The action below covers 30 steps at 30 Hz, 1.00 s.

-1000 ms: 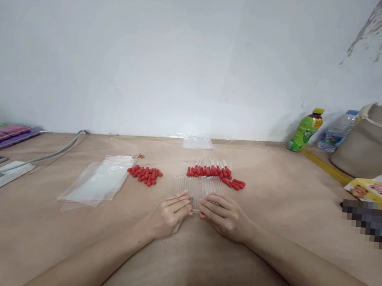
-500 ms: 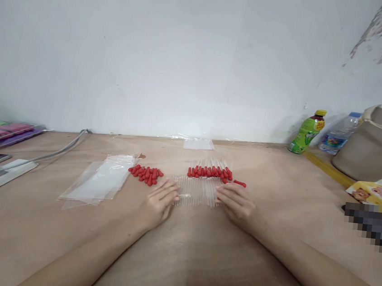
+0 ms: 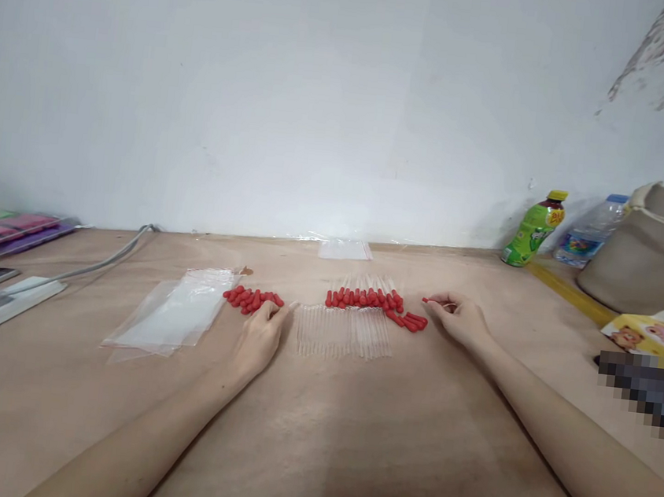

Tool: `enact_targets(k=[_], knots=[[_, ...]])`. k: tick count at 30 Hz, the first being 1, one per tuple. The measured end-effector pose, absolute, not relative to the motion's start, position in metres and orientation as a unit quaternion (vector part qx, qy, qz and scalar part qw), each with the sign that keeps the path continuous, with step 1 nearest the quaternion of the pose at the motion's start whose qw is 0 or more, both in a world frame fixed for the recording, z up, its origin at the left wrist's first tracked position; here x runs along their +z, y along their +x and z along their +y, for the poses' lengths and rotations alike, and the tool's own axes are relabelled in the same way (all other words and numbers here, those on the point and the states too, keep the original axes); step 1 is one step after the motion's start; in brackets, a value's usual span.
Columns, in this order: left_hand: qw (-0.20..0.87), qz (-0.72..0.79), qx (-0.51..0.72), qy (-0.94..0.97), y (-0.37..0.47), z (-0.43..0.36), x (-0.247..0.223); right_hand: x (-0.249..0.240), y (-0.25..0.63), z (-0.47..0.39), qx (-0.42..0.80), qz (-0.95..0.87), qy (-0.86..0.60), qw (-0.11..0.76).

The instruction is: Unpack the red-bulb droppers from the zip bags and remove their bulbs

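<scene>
My right hand (image 3: 460, 317) is closed at the fingertips on a dropper (image 3: 426, 299) whose red rubber bulb pokes out to the left; its tube is mostly hidden by the fingers. My left hand (image 3: 263, 338) is bent in a pinch at the near edge of a pile of red rubber bulbs (image 3: 239, 296); what its fingertips hold is hidden. Between the hands, clear thin tubes (image 3: 340, 332) lie side by side. Just beyond them is a row of red-bulbed droppers (image 3: 362, 297), tubes pointing to the wall. A few more red bulbs (image 3: 413, 321) lie at the row's right end.
Clear plastic bags (image 3: 174, 311) lie left of the bulb pile, and another bag (image 3: 344, 250) is by the wall. A grey cable (image 3: 111, 257) crosses the left side. At right stand a green bottle (image 3: 532, 230), a water bottle (image 3: 588, 234) and a grey bucket (image 3: 652, 250).
Both hands have left the ends of the clear tubes. My left hand moved to the bulb pile; my right hand moved right and away, now with a dropper. More red bulbs show beside the row.
</scene>
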<state>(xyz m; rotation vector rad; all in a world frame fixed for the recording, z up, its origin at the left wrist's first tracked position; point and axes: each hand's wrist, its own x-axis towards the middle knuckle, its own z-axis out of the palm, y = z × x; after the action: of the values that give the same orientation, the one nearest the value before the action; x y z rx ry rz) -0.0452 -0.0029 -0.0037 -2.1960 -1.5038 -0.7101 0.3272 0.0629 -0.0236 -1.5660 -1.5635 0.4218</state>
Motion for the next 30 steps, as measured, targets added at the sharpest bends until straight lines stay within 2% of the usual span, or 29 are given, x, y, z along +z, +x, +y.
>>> enact_targets(k=[5, 11, 15, 30], knots=[[0.188, -0.509, -0.278, -0.793, -0.045, 0.001, -0.01, -0.028, 0.324, 0.066, 0.203, -0.656, -0.603, 0.406], [0.055, -0.495, -0.345, -0.796, -0.035, -0.006, -0.008, -0.025, 0.318, 0.064, 0.232, -0.681, -0.585, 0.374], [-0.012, -0.512, -0.345, -0.787, -0.033, -0.011, -0.001, -0.028, 0.321, 0.067, 0.231, -0.685, -0.586, 0.367], [-0.022, -0.534, -0.347, -0.771, -0.039, -0.006, -0.003, -0.032, 0.322, 0.072, 0.18, -0.677, -0.599, 0.389]])
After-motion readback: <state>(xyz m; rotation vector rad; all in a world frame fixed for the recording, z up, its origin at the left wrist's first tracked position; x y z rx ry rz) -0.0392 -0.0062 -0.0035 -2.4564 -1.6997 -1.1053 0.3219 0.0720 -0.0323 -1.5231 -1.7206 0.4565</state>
